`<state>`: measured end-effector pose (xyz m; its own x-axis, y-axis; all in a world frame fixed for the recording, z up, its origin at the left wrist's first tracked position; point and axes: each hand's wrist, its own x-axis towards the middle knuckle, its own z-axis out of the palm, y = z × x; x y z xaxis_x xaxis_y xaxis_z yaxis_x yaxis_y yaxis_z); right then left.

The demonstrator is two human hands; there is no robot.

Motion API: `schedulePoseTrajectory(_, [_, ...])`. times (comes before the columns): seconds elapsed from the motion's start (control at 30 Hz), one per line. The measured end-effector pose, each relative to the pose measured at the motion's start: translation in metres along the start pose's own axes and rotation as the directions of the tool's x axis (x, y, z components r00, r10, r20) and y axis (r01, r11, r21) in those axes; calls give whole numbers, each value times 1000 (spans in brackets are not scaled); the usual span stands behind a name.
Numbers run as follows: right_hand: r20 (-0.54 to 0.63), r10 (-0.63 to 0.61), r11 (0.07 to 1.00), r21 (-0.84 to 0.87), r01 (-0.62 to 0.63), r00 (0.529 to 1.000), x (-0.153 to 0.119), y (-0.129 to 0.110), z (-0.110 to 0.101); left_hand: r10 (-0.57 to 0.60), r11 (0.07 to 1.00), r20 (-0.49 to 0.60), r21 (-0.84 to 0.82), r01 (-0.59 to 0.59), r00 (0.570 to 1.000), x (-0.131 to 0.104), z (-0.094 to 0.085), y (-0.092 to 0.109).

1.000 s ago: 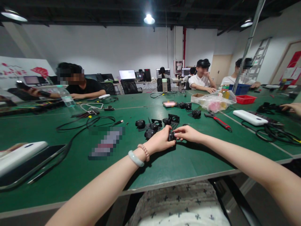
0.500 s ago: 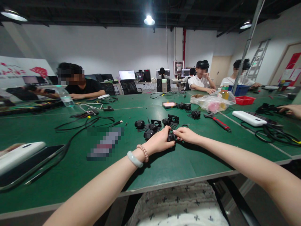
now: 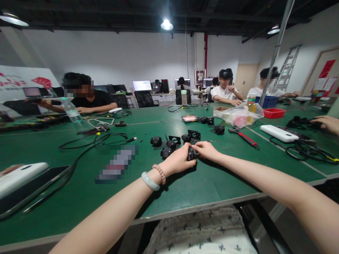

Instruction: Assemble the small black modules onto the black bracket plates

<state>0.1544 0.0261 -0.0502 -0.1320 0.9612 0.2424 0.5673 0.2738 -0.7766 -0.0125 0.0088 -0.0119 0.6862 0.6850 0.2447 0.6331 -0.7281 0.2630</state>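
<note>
My left hand and my right hand meet over the green table, both gripping one small black part held between them just above the table top. The left wrist wears a pale bangle and a bead bracelet. Just beyond the hands lie several more black parts: a round one, another beside my left hand, and black brackets behind the held piece.
A red-handled wrench, a clear plastic bag, a white box and black cables lie to the right. Cables, a water bottle and a white device are left. Other people sit around the far side.
My hands have stayed together on the black part with only slight shifts. The view has tipped a little, so everything sits slightly lower and to the left.
</note>
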Motion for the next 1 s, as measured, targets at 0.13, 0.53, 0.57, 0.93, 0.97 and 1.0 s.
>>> schedulePoseTrajectory(0.13, [8,20,999,25,-20,1000,0,-1,-1,-11,1000,5,-11,11,1000,0,0,1])
schedulePoseTrajectory(0.53, [13,-115,992,-56,116,993,1,2,1,-16,1000,1,-21,16,1000,-2,-1,-3])
schedulePoseTrajectory(0.57, [0,-161,983,-87,161,987,0,2,1,-16,1000,0,-24,16,1000,-2,-1,-3])
schedulePoseTrajectory(0.93, [-37,-238,970,-65,236,970,-12,-2,-19,-35,999,19,-37,36,999,-1,-3,-2])
schedulePoseTrajectory(0.97, [-26,-241,970,-11,241,970,-14,-4,-22,-38,998,23,-40,38,999,-1,-3,-1])
schedulePoseTrajectory(1.0, [-9,-253,966,46,253,967,-16,-6,-25,-39,998,24,-42,40,999,-1,-3,0])
